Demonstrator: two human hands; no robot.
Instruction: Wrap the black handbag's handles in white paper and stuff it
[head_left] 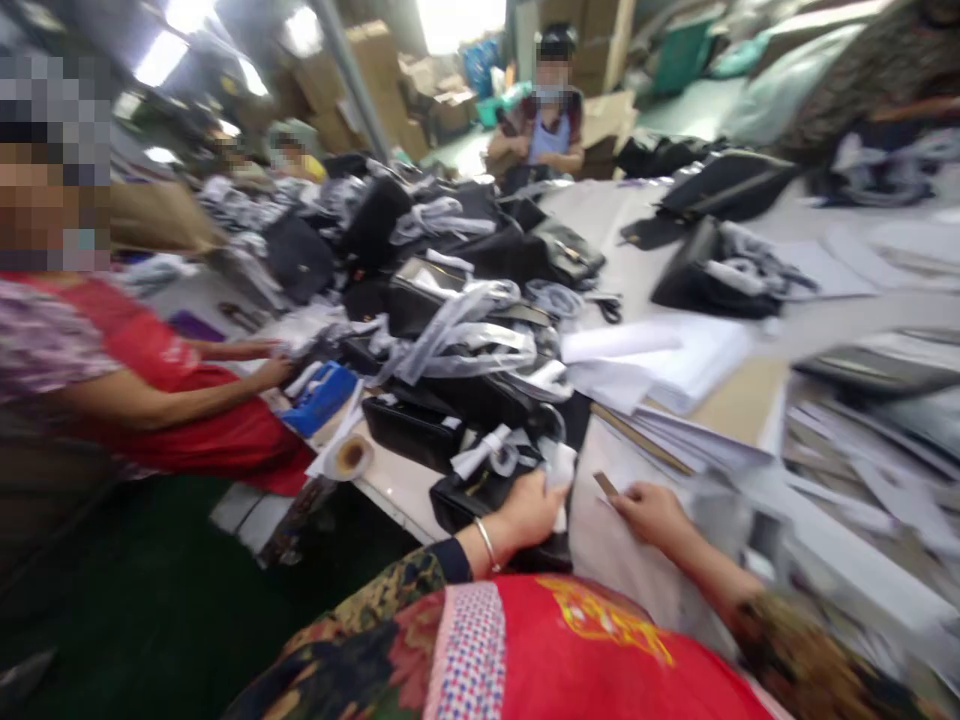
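Note:
My left hand [531, 508], with a bangle at the wrist, is closed at the side of a black handbag [461, 500]. White wrapping [559, 465] shows right at its fingertips, and some of the fingers are hidden. Between the thumb and fingers of my right hand [656, 518] is a small flat brown strip [605, 485], held over the pale tabletop [600, 450]. Another black bag [412, 430] lies just beyond the first, near the table edge.
Many black bags with wrapped straps [465, 340] are heaped ahead. White paper sheets [667, 360] and cardboard [739, 400] lie to the right. A tape roll [350, 457] and blue box [321, 398] sit left, beside a co-worker in a red apron [180, 390]. Another person [551, 130] is across the table.

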